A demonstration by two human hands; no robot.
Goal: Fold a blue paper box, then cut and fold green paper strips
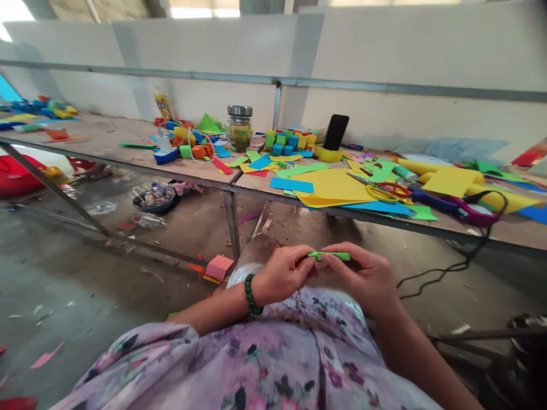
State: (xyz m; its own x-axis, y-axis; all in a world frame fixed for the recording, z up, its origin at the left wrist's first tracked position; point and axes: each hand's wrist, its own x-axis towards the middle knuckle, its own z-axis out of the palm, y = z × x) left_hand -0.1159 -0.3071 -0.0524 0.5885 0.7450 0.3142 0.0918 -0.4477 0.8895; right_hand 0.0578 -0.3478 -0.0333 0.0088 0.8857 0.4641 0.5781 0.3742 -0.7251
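A narrow green strip [342, 257], apparently folded, is held level above my lap between both hands. My left hand [287, 274], with a dark green bead bracelet [253, 294] at the wrist, pinches the strip's left end between thumb and fingers. My right hand [368, 277] grips it farther right, thumb below and fingers along the top. The fingertips of the two hands are close together. Beyond them, on the table, lie yellow sheets [335, 187], a blue strip [291, 185] and scissors with red and yellow handles [391, 191].
The table's front edge [192, 175] runs across ahead of my hands. On it stand a glass jar [240, 130], a leaning phone [335, 131], small coloured blocks [287, 142] and a bottle [162, 105]. A black cable [444, 267] hangs at the right. Below is a basin [154, 199].
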